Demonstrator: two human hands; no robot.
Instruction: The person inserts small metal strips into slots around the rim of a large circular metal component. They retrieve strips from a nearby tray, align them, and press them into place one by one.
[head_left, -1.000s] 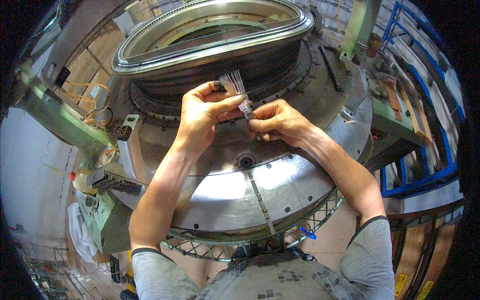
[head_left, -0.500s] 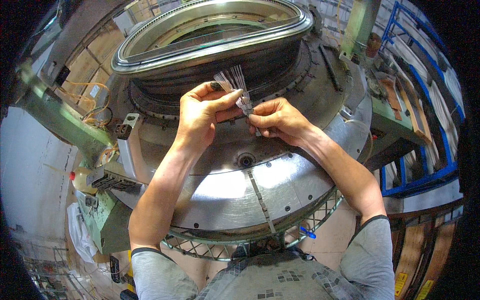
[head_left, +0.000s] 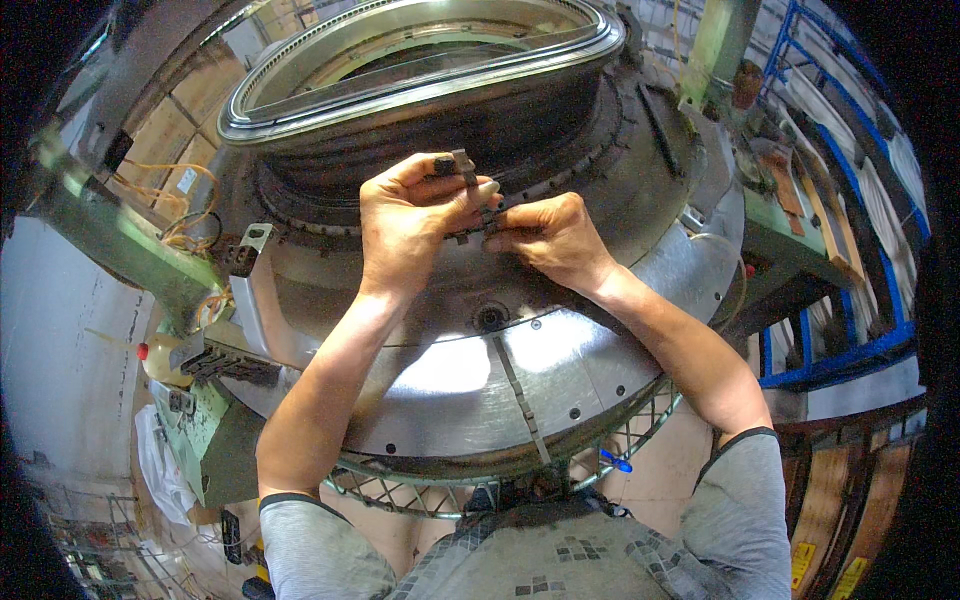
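Head view: left of the frame, a pale bracket (head_left: 260, 312) stands on a round machine (head_left: 440, 420). Above the frame's centre, the left hand (head_left: 405, 230) grips a thin dark piece (head_left: 465, 166), tilted with its top to the left; the right hand (head_left: 555, 240) pinches its lower end. Far right stands a blue rack (head_left: 850, 350).

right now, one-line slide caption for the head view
Left hand and right hand holding a narrow dark piece between them, above a round metal machine.

The round metal machine (head_left: 450, 290) and blue rack (head_left: 840, 357) show a workshop.
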